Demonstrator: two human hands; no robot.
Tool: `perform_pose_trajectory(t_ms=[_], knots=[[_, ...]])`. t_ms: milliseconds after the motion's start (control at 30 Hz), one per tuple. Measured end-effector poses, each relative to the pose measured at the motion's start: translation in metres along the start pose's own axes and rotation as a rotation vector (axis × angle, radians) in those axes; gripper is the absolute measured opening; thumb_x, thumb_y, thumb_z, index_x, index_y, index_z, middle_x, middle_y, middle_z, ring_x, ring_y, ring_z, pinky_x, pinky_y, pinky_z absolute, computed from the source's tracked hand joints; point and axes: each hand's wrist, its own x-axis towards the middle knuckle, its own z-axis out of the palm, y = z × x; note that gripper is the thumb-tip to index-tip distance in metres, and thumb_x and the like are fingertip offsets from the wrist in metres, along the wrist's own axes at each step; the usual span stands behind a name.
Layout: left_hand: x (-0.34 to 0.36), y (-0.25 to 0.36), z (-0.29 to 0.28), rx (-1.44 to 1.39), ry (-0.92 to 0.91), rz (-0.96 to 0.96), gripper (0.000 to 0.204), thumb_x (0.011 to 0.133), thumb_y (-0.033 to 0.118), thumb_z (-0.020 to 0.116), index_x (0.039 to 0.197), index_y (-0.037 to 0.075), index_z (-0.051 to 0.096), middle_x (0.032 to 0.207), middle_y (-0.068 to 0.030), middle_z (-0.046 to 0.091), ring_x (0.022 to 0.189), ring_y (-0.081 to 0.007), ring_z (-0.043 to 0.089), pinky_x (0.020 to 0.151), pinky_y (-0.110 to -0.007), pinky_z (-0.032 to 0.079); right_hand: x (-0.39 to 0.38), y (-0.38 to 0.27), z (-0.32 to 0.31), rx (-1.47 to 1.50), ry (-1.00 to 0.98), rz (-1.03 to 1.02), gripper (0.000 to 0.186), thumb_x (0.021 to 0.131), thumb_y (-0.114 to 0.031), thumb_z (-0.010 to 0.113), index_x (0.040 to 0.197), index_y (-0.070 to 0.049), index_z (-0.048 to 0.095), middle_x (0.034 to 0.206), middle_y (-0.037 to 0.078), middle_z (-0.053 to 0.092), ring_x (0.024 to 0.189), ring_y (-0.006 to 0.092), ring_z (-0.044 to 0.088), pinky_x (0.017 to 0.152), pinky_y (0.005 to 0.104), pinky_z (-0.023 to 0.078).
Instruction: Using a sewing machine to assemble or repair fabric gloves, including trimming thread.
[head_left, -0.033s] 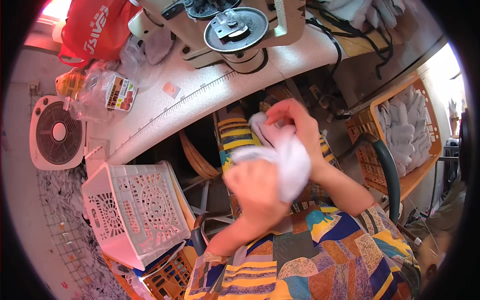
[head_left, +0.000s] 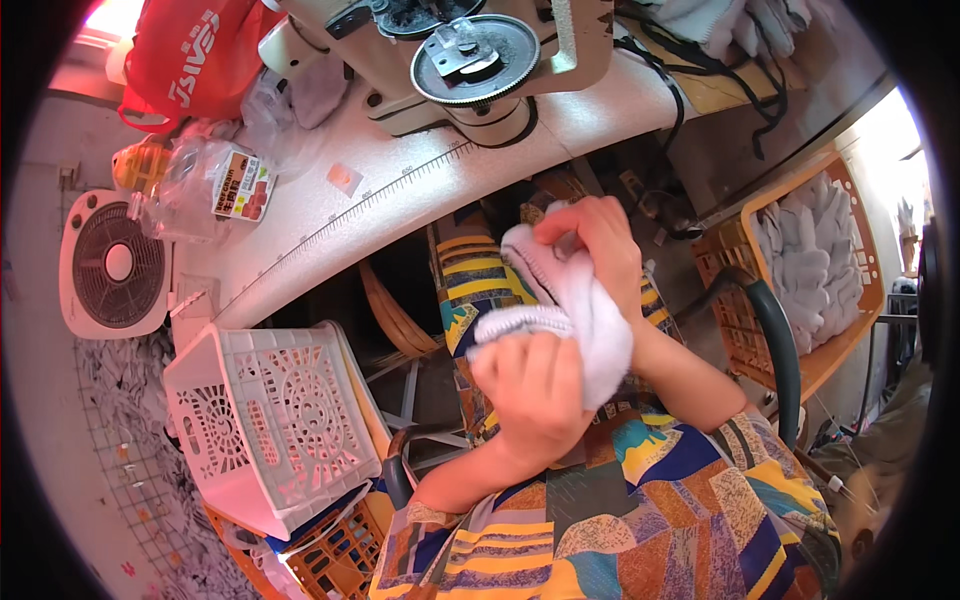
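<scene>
Above my lap, both hands grip a soft white fleecy cloth piece (head_left: 597, 345) with dark stitching along its edges. My left hand (head_left: 537, 385) is closed on its lower left end, knuckles up. Higher and to the right, my right hand (head_left: 595, 240) pinches the upper end between thumb and fingers. Between the hands the cloth is folded and bulges to the right, and a dark-stitched opening shows on its left side. The fingertips of my left hand are hidden in the cloth.
A sewing machine (head_left: 475, 60) stands on the pale worktable (head_left: 400, 150) ahead. At left are a white fan (head_left: 118, 262) and a white plastic crate (head_left: 300, 400). An orange basket (head_left: 735, 330) with white fleecy pieces stands at right. Chair armrests (head_left: 775, 340) flank me.
My left hand has moved slightly down and right. My right hand and the cloth have shifted a little right. The stitched edges show more plainly now.
</scene>
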Motion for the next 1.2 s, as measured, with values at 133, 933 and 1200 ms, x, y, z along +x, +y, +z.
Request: perform_pose_trajectory(t_ms=[133,933,1200], knots=[[0.010,-0.023,-0.012,0.040,0.008,-0.086,0.043,0.058,0.018,0.070,0.095,0.000,0.055,0.087,-0.0128,0.054,0.085,-0.0319,0.050,0.080,-0.042,0.031,0.005,-0.014,-0.001,-0.250,0.106,-0.314,0.042,0.060,-0.005,0.072,0.100,-0.010,0.062,0.092,0.007,0.059,0.092,0.0291,0.054,0.076,0.0362,0.044],[-0.002,-0.005,0.023,-0.229,0.093,-0.081,0.042,0.055,0.004,0.064,0.095,0.000,0.050,0.083,-0.0151,0.049,0.076,-0.0344,0.048,0.075,-0.042,0.032,0.016,0.009,0.001,-0.180,0.107,-0.357,0.019,0.060,-0.006,0.069,0.075,-0.006,0.058,0.079,0.008,0.058,0.073,0.0286,0.056,0.064,0.0380,0.046],[0.039,-0.048,0.024,-0.085,0.331,-0.102,0.050,0.065,0.011,0.072,0.109,0.000,0.051,0.106,-0.0155,0.053,0.105,-0.0341,0.047,0.092,-0.043,0.035,0.006,0.029,-0.025,0.714,-0.289,0.222,0.039,0.065,-0.007,0.075,0.102,-0.006,0.061,0.107,0.004,0.061,0.095,0.0175,0.058,0.084,0.0308,0.046]])
